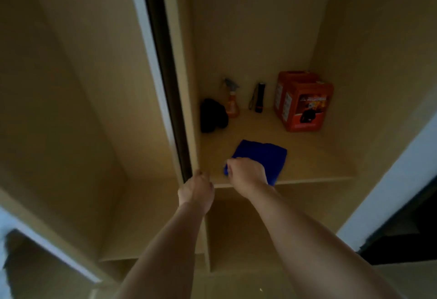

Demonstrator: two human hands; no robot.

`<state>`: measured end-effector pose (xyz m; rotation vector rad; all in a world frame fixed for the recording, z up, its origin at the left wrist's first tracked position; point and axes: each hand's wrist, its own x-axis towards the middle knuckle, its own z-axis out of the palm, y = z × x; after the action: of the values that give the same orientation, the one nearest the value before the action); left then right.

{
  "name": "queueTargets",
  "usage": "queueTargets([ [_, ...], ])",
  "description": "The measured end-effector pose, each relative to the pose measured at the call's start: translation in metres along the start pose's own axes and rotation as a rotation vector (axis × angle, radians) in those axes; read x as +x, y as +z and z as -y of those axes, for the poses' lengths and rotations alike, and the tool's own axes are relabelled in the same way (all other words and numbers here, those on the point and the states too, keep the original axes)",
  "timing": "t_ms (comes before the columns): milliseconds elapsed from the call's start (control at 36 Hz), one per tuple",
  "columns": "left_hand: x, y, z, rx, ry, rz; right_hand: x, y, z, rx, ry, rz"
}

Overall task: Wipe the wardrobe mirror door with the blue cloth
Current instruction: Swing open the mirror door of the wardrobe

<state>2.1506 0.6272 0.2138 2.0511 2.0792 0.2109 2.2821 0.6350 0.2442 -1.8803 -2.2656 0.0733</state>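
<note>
Two hands | right hand (246, 174) pinches blue cloth (262, 156) at near corner on shelf (307, 168) | left hand (196, 192) grips door edge (186, 156) | cloth looks soft, light, limp; bunch it.

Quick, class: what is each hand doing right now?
Left hand: curled on the door edge.
Right hand: gripping the blue cloth on the shelf.

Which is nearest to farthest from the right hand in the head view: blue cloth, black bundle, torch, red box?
From the right hand:
1. Blue cloth, under the hand at the shelf front.
2. Black bundle, back left.
3. Torch, upright, back centre.
4. Red box, back right.
</note>
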Motion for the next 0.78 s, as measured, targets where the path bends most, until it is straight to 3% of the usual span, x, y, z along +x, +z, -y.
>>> queueTargets([
  [167,-0.017,-0.032,0.029,-0.123,-0.172,-0.135,0.000,-0.018,0.055,0.069,-0.079,-0.016],
  [306,-0.018,-0.059,0.045,-0.257,-0.242,-0.207,0.010,-0.034,0.091,0.103,-0.022,0.122],
  [472,-0.011,-0.078,0.062,-0.246,-0.196,-0.146,0.027,-0.038,0.123,0.232,0.126,0.207],
  [778,0.000,-0.074,0.087,-0.279,-0.058,-0.046,0.048,-0.028,0.149,0.658,0.342,0.069],
])
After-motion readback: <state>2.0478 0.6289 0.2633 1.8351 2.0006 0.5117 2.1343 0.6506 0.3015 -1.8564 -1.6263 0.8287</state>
